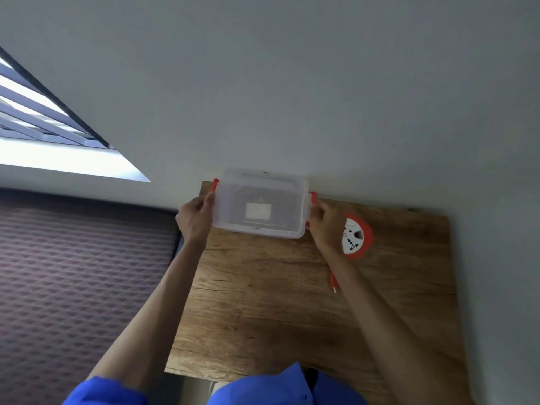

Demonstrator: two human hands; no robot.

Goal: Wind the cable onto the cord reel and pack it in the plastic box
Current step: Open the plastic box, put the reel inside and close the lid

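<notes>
A clear plastic box with a lid and red side clips stands at the far edge of the wooden table, against the wall. My left hand grips its left end by the red clip. My right hand holds its right end at the other red clip. The round red cord reel with a white socket face lies just right of my right hand. Its red plug lies on the table beside my right forearm; most of the cable is hidden.
A grey wall rises directly behind the table. A dark patterned mattress lies to the left of the table. A window with slats is at the upper left. The table's near half is bare wood.
</notes>
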